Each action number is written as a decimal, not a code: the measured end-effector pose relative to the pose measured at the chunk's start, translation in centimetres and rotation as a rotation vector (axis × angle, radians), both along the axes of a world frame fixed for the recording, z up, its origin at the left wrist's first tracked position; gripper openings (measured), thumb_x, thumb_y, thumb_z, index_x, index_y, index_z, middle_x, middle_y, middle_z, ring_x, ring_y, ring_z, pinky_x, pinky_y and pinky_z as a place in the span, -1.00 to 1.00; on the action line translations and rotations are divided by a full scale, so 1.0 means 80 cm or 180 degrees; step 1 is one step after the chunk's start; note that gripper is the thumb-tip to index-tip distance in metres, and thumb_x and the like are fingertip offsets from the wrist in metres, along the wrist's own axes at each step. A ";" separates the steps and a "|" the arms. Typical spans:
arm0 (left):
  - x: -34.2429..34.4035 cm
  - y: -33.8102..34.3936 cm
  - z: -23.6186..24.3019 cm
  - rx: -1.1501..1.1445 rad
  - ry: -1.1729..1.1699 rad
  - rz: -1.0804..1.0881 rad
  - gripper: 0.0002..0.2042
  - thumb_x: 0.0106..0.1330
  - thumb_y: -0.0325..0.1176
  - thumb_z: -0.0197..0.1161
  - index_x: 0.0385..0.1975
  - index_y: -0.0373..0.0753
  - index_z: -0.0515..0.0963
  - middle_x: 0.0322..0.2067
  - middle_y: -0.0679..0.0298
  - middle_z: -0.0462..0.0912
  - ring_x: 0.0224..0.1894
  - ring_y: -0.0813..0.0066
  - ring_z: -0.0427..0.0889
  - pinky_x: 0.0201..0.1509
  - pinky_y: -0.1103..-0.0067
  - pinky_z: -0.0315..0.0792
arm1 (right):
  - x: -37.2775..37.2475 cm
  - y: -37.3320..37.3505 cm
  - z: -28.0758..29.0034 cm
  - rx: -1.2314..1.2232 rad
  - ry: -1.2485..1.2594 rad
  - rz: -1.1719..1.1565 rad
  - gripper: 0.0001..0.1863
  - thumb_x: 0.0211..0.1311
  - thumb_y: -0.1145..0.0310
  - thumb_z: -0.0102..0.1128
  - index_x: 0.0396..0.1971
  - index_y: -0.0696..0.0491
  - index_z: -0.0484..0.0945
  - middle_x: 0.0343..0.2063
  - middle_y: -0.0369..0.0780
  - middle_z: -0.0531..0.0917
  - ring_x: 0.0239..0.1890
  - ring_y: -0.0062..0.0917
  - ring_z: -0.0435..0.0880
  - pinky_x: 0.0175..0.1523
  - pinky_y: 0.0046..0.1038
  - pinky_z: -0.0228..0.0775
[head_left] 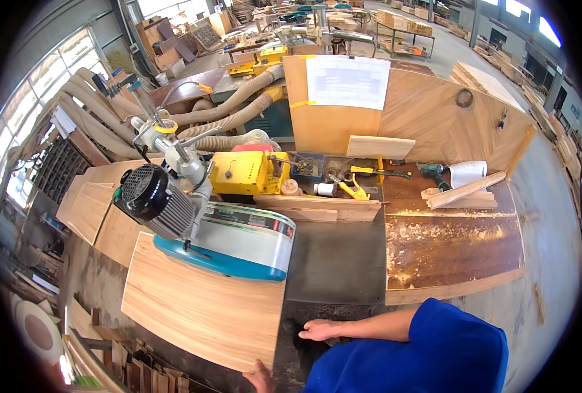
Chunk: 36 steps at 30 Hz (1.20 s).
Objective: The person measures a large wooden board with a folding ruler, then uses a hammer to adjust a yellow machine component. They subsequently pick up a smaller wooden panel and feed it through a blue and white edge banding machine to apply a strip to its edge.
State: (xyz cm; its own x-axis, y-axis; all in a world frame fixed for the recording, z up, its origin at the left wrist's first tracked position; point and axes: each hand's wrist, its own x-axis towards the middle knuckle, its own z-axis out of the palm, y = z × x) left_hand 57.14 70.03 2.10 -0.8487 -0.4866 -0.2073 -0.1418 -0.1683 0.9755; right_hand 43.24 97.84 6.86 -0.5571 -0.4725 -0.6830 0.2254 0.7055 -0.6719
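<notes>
A wide light wood-grain panel (pixel 206 304) lies under a teal and white power feeder (pixel 238 239) with a black motor (pixel 156 196). My left hand (pixel 259 378) is at the panel's near right corner, its thumb along the edge; the fingers below are partly hidden. My right hand (pixel 320 329) hangs in front of my body, right of the panel and apart from it. Its fingers are loosely stretched toward the left, with nothing in them. Beyond it is the dark metal machine table (pixel 335 262).
A yellow metal box (pixel 242 171) and ribbed hoses (pixel 235 116) stand behind the feeder. To the right, a dusty brown board (pixel 451 245) carries wood strips (pixel 468 193) and a green drill (pixel 435 173). A paper sheet (pixel 347 82) hangs on the upright back panel (pixel 428 108). Offcuts (pixel 150 376) lie at lower left.
</notes>
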 end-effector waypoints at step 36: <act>0.255 0.102 0.076 0.2037 -0.0690 0.1857 -0.56 0.53 -0.19 -0.15 0.28 -0.31 0.20 0.24 0.07 0.36 0.22 0.11 0.42 0.24 0.18 0.41 | 0.112 0.377 0.039 0.1642 0.0689 -0.0988 -0.37 0.29 0.07 0.02 0.23 0.17 0.28 0.16 0.07 0.42 0.18 -0.10 0.46 0.23 -0.11 0.36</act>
